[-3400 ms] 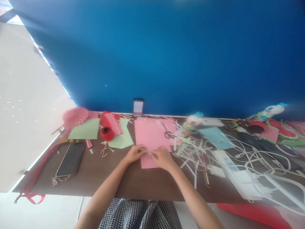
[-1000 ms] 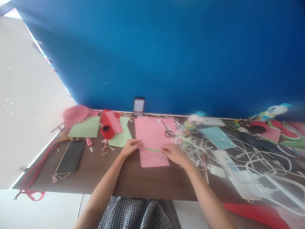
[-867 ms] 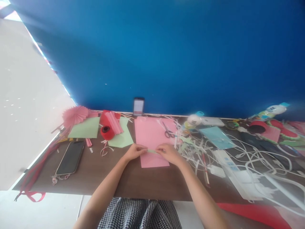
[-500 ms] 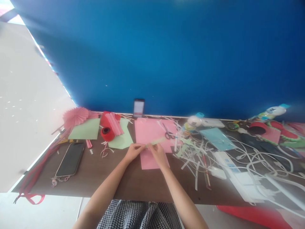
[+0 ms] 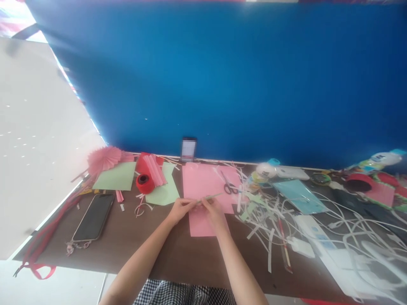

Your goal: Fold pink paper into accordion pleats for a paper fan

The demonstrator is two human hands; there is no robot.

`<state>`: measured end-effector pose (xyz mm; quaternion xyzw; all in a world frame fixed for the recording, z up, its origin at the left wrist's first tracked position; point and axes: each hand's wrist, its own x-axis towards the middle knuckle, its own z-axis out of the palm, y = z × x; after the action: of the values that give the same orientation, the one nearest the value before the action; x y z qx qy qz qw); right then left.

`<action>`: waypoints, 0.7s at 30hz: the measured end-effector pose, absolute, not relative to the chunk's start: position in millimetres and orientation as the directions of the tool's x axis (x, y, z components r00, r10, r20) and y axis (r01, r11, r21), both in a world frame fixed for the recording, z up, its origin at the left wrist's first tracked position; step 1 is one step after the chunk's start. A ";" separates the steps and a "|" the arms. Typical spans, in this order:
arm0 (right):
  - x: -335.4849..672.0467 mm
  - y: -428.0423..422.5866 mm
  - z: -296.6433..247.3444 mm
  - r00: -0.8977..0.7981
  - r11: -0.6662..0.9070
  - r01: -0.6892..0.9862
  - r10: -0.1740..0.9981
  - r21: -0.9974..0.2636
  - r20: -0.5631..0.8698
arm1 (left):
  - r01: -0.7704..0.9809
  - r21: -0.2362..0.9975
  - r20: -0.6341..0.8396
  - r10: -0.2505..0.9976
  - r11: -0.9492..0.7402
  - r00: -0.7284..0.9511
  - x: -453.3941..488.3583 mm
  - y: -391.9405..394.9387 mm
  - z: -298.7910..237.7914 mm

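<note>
A thin pale green paper strip (image 5: 211, 197) is pinched between both hands above a pink paper sheet (image 5: 200, 182) on the brown table (image 5: 133, 245). My left hand (image 5: 181, 209) grips its near end with fingers closed. Close beside it, my right hand (image 5: 214, 211) also pinches the strip, whose free end sticks out up and to the right. Small scissors (image 5: 228, 186) lie on the pink sheet beyond my hands.
A phone (image 5: 93, 217) lies left. Green sheets (image 5: 116, 176), a red tape roll (image 5: 143, 182), pleated red paper (image 5: 152, 167) and a pink paper fan (image 5: 103, 159) sit at back left. White paper strips (image 5: 263, 212), cables, a power strip (image 5: 321, 241) and bottles crowd the right. A blue wall (image 5: 222, 84) backs the table.
My right hand slid along the strip toward my left hand, from apart to nearly touching. The strip's free end now points up right. The camera view shifted slightly down.
</note>
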<state>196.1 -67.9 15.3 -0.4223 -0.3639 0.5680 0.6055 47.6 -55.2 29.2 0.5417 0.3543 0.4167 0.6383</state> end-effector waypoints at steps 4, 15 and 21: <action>194.8 -66.4 13.4 0.079 0.019 -0.415 0.997 -0.910 -0.015 | -0.135 0.990 0.015 0.924 0.040 0.383 47.7 -54.5 27.7; 191.4 -70.1 6.5 0.172 0.046 -0.306 0.985 -0.951 -0.007 | -0.333 0.903 -0.166 0.936 0.270 0.309 49.1 -53.2 14.5; 187.4 -73.8 9.5 0.342 0.086 -0.187 0.940 -0.979 0.017 | -0.246 0.945 -0.128 0.935 0.216 0.330 49.0 -54.1 12.9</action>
<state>187.4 -73.8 9.5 -0.5126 -0.3672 0.4407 0.6389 49.0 -54.1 12.9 0.4507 0.3821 0.4345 0.6797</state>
